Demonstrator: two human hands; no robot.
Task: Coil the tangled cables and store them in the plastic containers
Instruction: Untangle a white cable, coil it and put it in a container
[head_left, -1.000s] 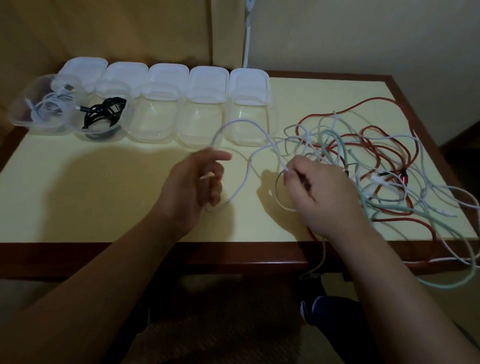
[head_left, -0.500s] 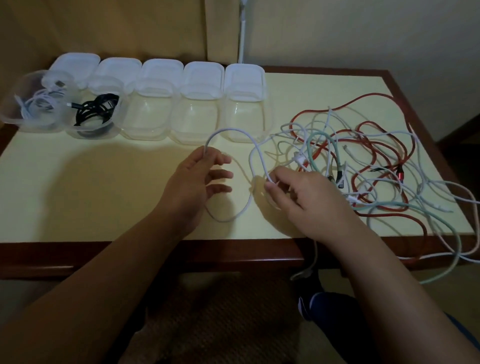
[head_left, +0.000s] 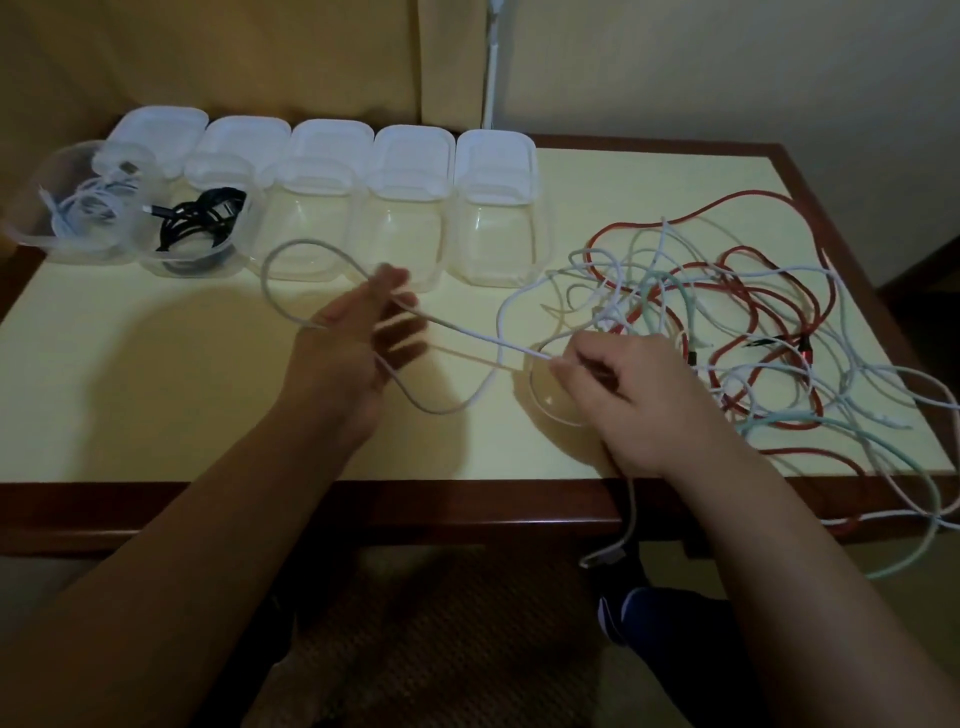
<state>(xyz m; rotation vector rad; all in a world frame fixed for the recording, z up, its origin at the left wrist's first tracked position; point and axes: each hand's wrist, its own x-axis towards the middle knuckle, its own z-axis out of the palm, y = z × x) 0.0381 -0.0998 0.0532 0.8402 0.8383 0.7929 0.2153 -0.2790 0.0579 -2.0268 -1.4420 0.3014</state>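
A white cable (head_left: 457, 332) runs taut between my two hands above the yellow table (head_left: 156, 395). My left hand (head_left: 353, 348) holds one loop of it, which curves out to its left; the fingers are blurred. My right hand (head_left: 623, 395) pinches the same cable at its fingertips, beside the tangle of red, mint and white cables (head_left: 727, 312). Clear plastic containers line the back left: one holds a coiled white cable (head_left: 85, 213), one a coiled black cable (head_left: 200, 223), and three stand empty (head_left: 400, 244).
White lids (head_left: 410, 150) lie behind the containers. Cable ends hang over the table's front edge (head_left: 608, 556) and the right front corner (head_left: 924, 525). A dark wooden rim (head_left: 260, 509) borders the table. A wall stands behind it.
My left hand has moved left and up, drawing the white cable into a wider loop. The stretch to my right hand has pulled straight. My right hand stays at the tangle's edge.
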